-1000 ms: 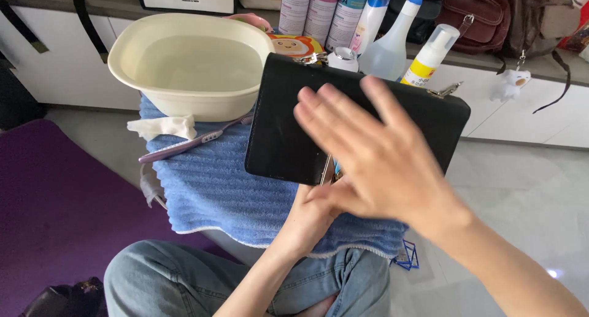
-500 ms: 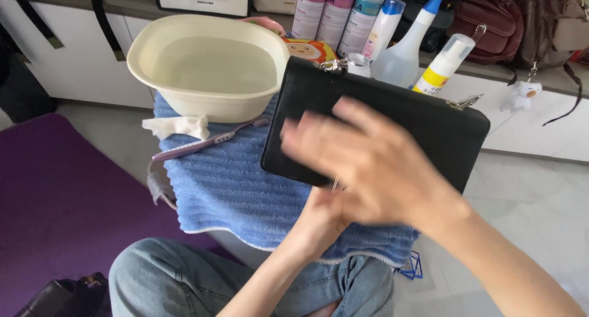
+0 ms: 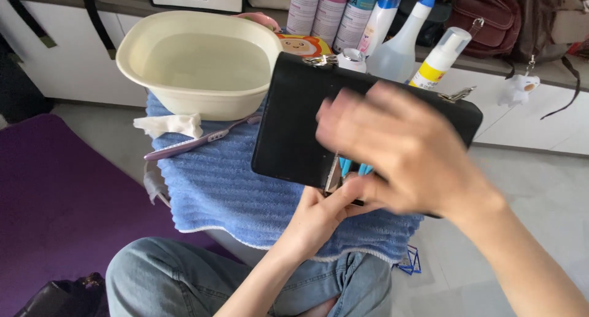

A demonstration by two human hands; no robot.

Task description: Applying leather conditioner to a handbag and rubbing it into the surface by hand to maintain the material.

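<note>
Sitting left, the cream basin (image 3: 199,62) is holding water on the blue towel (image 3: 245,188). Left hand (image 3: 319,216) is gripping the black bag (image 3: 294,127) from below, upright over the towel. Right hand (image 3: 399,151), fingers spread and blurred, is rubbing its face, likely cleaning; steady support needed.
</note>
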